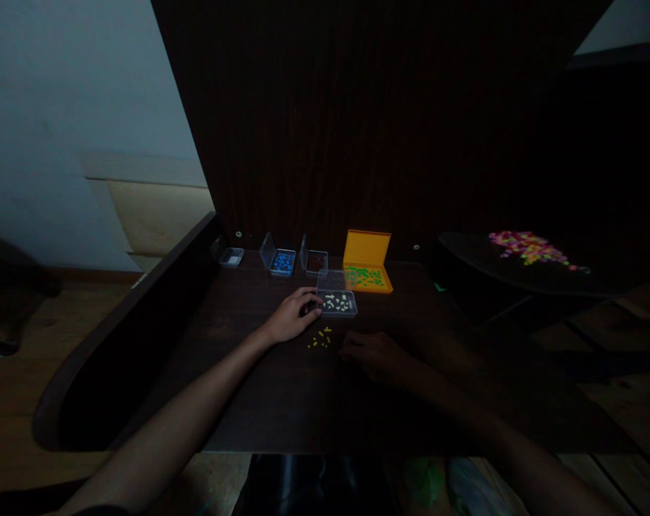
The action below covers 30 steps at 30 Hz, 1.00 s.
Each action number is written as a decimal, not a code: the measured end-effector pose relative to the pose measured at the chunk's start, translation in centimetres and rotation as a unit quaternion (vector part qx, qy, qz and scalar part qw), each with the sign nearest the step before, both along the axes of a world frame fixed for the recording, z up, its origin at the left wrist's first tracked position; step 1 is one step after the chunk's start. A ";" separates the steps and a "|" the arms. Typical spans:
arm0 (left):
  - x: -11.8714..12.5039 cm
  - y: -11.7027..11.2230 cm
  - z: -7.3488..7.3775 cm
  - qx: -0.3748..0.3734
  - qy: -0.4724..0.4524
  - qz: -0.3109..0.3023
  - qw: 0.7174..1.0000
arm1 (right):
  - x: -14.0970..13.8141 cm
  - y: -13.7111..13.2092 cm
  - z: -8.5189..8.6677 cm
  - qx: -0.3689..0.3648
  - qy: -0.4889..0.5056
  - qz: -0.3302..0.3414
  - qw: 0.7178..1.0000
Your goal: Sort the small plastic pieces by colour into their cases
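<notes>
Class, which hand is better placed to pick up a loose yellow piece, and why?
Probably the right hand: it is beside the yellow pieces with its fingertips towards them, while the left hand is at the box of pale pieces.

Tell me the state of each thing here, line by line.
Box of pale pieces, open.
Orange box, lid up.
Box of blue pieces, lid up.
Box of dark pieces, lid up.
Far-left box, lid unclear.
Yellow pieces, loose on the desk.
Multicoloured heap, unboxed.
Left hand, touching the box of pale pieces.
Right hand, curled, grip unclear.
</notes>
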<state>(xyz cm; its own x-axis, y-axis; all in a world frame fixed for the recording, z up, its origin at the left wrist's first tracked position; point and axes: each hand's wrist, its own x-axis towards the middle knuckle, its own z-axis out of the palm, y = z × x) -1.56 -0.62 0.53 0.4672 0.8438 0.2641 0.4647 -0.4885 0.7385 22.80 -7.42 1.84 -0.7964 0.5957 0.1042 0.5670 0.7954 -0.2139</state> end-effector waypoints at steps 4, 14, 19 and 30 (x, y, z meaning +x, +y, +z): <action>0.0 0.0 0.0 0.001 0.002 0.000 1.000 | -0.2 0.1 -0.3 0.018 -0.020 -0.011 1.000; 0.0 0.0 -0.1 0.015 0.005 -0.001 1.000 | -1.5 5.8 2.8 0.015 0.160 -0.067 0.985; 0.0 0.0 -0.1 0.021 -0.016 -0.004 1.000 | -4.0 8.8 2.8 -0.009 0.115 -0.119 0.986; 0.2 -0.1 -0.2 0.020 -0.011 0.015 1.000 | -5.5 9.2 2.0 -0.005 -0.045 -0.165 0.985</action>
